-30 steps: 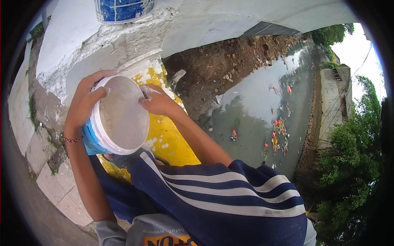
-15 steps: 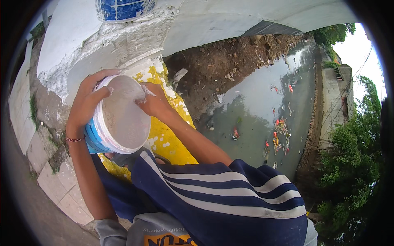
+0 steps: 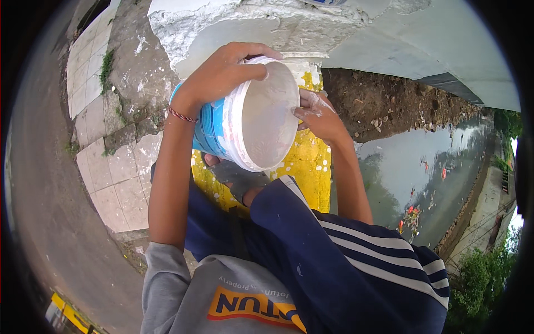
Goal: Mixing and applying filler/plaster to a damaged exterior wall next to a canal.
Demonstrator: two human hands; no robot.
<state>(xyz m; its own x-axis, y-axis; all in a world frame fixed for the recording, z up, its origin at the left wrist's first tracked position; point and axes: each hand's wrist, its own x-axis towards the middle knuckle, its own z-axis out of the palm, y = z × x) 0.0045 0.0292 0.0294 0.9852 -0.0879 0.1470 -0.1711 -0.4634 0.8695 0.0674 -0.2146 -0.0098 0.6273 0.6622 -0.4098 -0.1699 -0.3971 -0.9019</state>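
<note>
A blue and white plastic bucket (image 3: 219, 125) is tilted over, its mouth turned to the right. Its inner wall is coated in whitish residue. My left hand (image 3: 225, 72) grips the upper left of the white rim, with the thumb over the inner edge. At the right side of the rim is my right hand (image 3: 321, 116), smeared with white. Its fingers are bent and closed on the rim, with the thumb at the inner edge. Under the bucket runs a yellow ledge (image 3: 311, 172) spotted with white paint.
A second bucket (image 3: 328, 2) shows at the top edge, by a rough white-painted wall (image 3: 211, 25). My sandalled foot (image 3: 242, 177) rests on the ledge. To the right, below, lies a canal (image 3: 389, 167) with floating litter; to the left, paving tiles (image 3: 119, 189) and a road.
The view has swung left, so the bucket appears further right and shows more of its side. My right hand has shifted from inside the mouth to the right rim.
</note>
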